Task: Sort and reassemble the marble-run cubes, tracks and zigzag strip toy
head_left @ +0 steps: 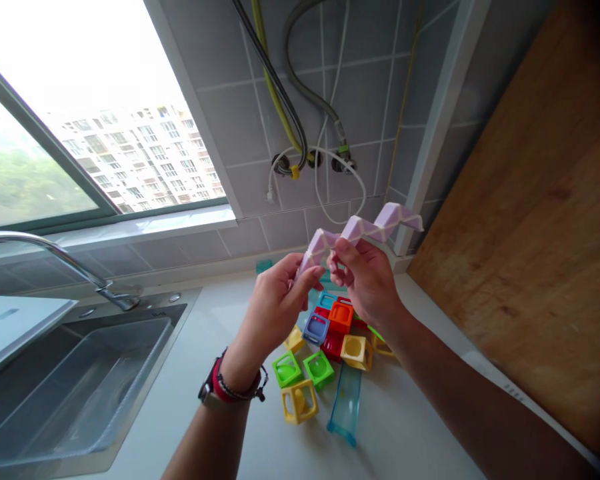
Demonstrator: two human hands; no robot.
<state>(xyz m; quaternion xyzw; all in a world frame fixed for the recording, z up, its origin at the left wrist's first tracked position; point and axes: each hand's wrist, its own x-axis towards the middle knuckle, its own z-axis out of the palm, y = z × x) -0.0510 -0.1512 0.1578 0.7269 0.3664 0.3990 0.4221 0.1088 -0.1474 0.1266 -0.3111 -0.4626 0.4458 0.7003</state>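
Note:
A purple and white folding snake puzzle (359, 230) is held up above the counter in a zigzag, its far end pointing right. My left hand (275, 307) grips its lower left end between thumb and fingers. Around its middle, the thumb and fingers of my right hand (367, 277) are closed. Below both hands lie several hollow toy cubes, among them an orange cube (341, 317), a blue-violet cube (315, 329), a green cube (319, 369) and a yellow cube (299, 401). A translucent blue tray-like piece (346, 403) lies in front of them.
At the left is a sink with a clear plastic basin (80, 387), a chrome faucet (75, 267) and a white laptop-like slab (17, 327). A wooden board (530, 267) leans at the right. Hoses (275, 87) hang on the tiled wall.

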